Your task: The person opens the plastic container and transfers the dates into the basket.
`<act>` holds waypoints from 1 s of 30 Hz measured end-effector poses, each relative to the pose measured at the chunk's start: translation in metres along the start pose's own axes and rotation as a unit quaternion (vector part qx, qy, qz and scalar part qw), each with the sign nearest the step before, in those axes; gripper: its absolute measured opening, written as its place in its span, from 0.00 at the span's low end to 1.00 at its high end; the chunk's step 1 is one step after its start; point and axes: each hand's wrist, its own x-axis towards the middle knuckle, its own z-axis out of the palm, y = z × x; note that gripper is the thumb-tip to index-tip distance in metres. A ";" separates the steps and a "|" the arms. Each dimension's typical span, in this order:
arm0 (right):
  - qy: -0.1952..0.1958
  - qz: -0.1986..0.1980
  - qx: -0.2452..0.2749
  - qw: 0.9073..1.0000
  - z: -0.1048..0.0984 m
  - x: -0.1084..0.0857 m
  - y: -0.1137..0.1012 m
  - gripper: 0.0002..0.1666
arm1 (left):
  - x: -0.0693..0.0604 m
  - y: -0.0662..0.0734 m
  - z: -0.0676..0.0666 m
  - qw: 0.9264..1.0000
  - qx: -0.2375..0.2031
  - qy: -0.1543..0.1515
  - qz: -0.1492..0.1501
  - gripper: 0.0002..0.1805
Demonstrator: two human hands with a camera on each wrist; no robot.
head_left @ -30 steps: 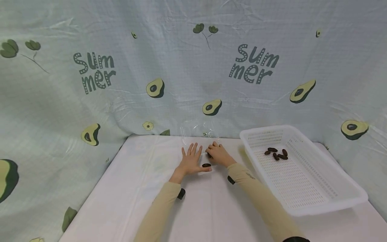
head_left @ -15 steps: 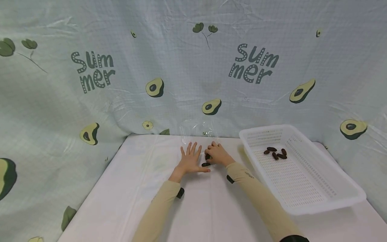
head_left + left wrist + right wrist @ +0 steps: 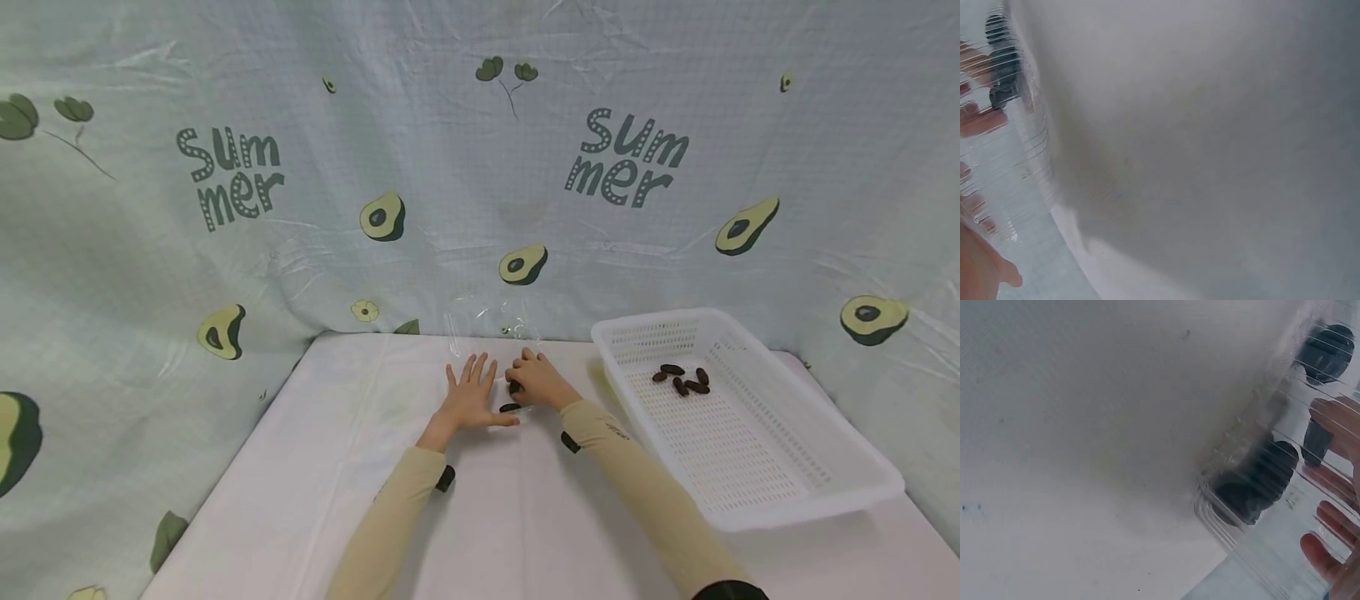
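Creased sheeting (image 3: 442,158) backs hands (image 3: 467,405) (image 3: 538,381), a clear ribbed box (image 3: 1296,503) and dark ovals (image 3: 510,407).

A pale, faintly pinkish table (image 3: 480,542) spreads beneath a white perforated basket (image 3: 750,442), which rests directly on the surface, a soft shadow (image 3: 810,537) falling along its near side. To the basket's left, apart from it, a clear plastic container (image 3: 1291,500) with ribbed walls sits on the same tabletop. Farther left of the basket, a long crease (image 3: 330,492) runs down the surface from far to near. The widest stretch of tabletop lies left of the basket; on the basket's right, just a narrow strip shows beside its wall.
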 end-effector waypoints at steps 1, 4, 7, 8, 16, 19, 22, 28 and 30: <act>0.002 0.000 0.002 1.000 -0.001 0.000 0.000 0.13 | 0.000 0.000 0.000 1.000 -0.001 0.000 0.001 0.58; -0.003 0.001 -0.001 1.000 -0.006 -0.002 0.001 0.13 | 0.000 0.001 -0.001 1.000 0.002 -0.004 0.002 0.58; -0.017 0.001 -0.001 1.000 -0.013 -0.004 0.003 0.13 | 0.000 0.000 0.000 1.000 0.000 -0.006 0.001 0.58; -0.021 0.000 -0.002 1.000 -0.016 -0.004 0.003 0.13 | 0.000 -0.001 0.000 1.000 0.001 -0.009 -0.002 0.59; 0.006 -0.015 -0.013 1.000 -0.046 -0.018 0.012 0.13 | 0.002 -0.002 0.002 0.999 0.017 -0.024 -0.013 0.58; 0.017 -0.019 -0.023 0.999 -0.059 -0.024 0.013 0.13 | 0.003 -0.002 0.002 0.999 0.015 -0.028 -0.015 0.58; 0.035 -0.029 -0.024 0.999 -0.074 -0.032 0.014 0.13 | 0.003 -0.002 0.002 0.999 0.014 -0.027 -0.014 0.57; 0.094 -0.052 -0.018 0.994 -0.096 -0.050 0.022 0.14 | 0.003 -0.004 0.002 1.000 0.015 -0.024 -0.003 0.60; 0.105 -0.054 -0.019 0.993 -0.101 -0.057 0.027 0.15 | 0.003 -0.005 0.002 1.000 0.014 -0.024 0.003 0.63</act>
